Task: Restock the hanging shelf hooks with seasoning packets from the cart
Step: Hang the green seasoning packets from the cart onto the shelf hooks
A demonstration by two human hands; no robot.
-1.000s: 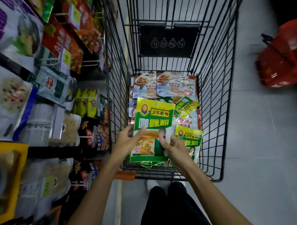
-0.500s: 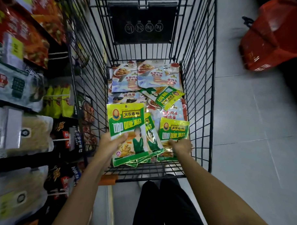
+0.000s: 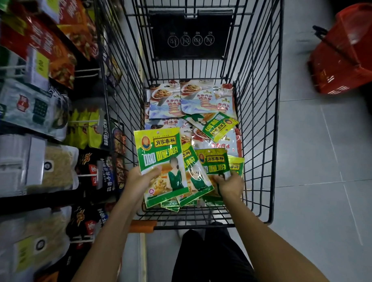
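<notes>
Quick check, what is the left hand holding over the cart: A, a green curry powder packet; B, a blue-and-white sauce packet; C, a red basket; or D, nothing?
A: the left hand grips a green curry powder packet, thumb across its front, above the shopping cart.

Pale grey tiled floor point(image 3: 317, 166), thin grout lines. Stacked red plastic baskets point(image 3: 352, 51) on it, far right. Dark store shelving point(image 3: 52, 196) along left. Light dim.
</notes>
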